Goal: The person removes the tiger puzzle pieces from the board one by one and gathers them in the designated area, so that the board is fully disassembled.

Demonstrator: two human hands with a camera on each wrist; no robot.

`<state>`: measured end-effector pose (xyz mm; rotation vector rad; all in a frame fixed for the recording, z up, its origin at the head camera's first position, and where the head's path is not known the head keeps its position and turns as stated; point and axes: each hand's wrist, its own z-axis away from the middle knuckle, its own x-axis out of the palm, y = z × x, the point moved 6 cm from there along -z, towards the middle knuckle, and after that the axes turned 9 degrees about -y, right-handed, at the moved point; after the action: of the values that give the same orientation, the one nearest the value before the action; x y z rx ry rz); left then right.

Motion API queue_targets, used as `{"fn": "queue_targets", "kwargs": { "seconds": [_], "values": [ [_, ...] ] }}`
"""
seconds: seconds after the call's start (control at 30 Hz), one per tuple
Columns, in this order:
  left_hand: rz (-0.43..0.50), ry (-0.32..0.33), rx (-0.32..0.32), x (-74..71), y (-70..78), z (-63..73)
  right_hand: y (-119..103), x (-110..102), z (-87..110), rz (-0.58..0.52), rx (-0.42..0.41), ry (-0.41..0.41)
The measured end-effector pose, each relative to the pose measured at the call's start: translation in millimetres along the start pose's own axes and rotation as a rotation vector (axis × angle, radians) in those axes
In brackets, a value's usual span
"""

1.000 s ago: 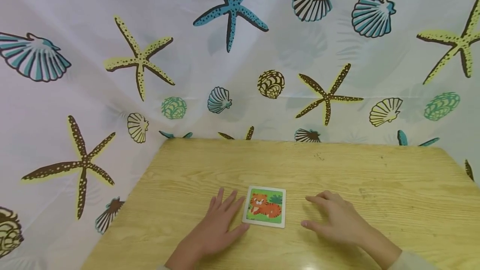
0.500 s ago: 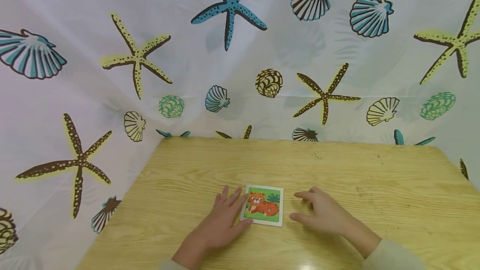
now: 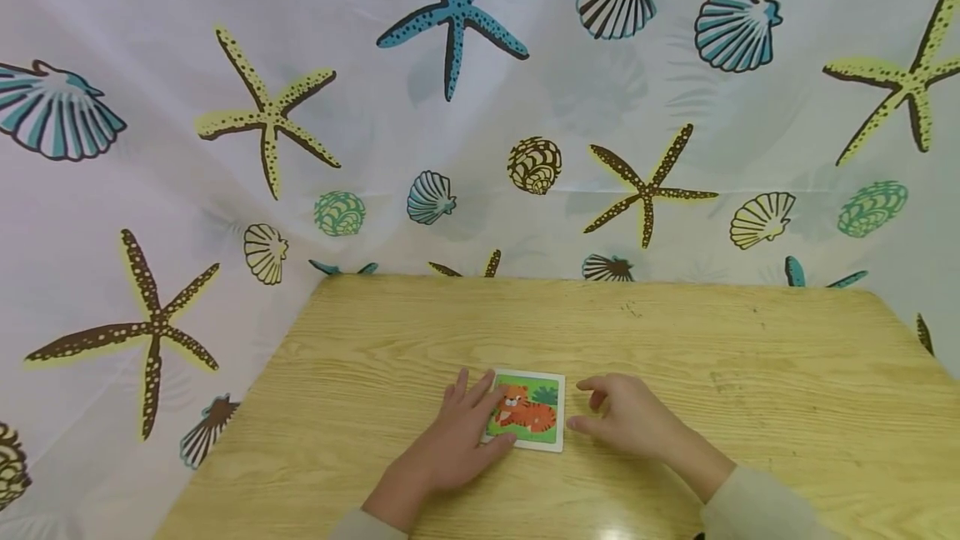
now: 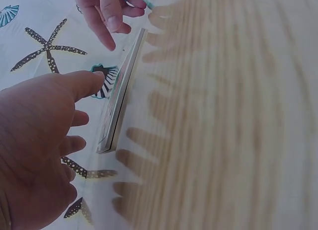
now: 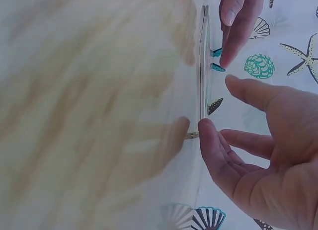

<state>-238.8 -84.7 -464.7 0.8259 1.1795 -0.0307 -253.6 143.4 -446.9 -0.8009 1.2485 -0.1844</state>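
Note:
A square picture board with a white border and an orange tiger on green lies flat on the wooden table. My left hand, fingers spread, is at its left side and overlaps that edge in the head view. In the left wrist view the left thumb hovers over the board, which shows edge-on as a thin slab. Just off the right edge is my right hand, thumb and forefinger apart with nothing between them. The right wrist view shows the right hand near the board's edge.
The light wooden table reaches back to a white curtain printed with starfish and shells. More of this curtain closes off the left and right sides. Both forearms wear pale sleeves.
My right hand has moved left, up close to the board's right edge. The left hand has shifted right, so its fingers now overlap the board's left side. The board has stayed in place.

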Motion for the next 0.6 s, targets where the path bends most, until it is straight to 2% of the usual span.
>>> {"fn": "queue_targets", "kwargs": {
  "seconds": [0.33, 0.6],
  "values": [
    [0.044, -0.015, 0.01, 1.0, 2.6, -4.2, -2.6, 1.8, -9.8, -0.049, 0.063, 0.037],
    [0.077, -0.043, -0.001, 3.9, 3.1, -10.2, -9.7, 6.8, -17.6, -0.095, 0.064, 0.03]
  ]
}}
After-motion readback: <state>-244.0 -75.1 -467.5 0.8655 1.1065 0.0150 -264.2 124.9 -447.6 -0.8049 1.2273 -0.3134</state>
